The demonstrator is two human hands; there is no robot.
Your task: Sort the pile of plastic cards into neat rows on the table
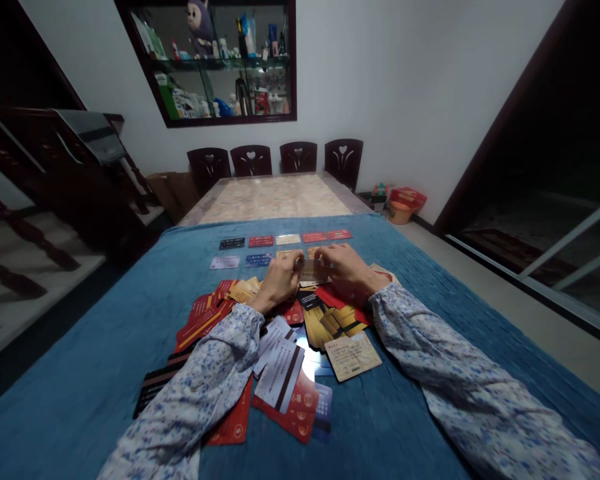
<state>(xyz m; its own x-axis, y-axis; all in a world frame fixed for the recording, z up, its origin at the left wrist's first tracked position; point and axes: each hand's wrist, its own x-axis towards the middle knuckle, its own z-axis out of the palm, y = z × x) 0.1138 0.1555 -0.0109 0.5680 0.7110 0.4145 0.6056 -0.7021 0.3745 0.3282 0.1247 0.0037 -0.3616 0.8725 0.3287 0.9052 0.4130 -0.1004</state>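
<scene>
The pale card [314, 271] hangs just over the table [105, 333] with its blue cloth. I pinch its two ends between the fingers [294, 263] of my left hand [280, 280] and right hand [349, 272], forearms stretched forward and wrists low. A loose pile of cards [300, 360] lies under my wrists. Two neat rows of cards [285, 239] lie just beyond my knuckles.

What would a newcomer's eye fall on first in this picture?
First, the left hand and right hand, which hold one beige card between them over the blue cloth. Nearer the camera lies a loose pile of cards, mostly red and gold; beyond the hands, a neat row of cards.
</scene>
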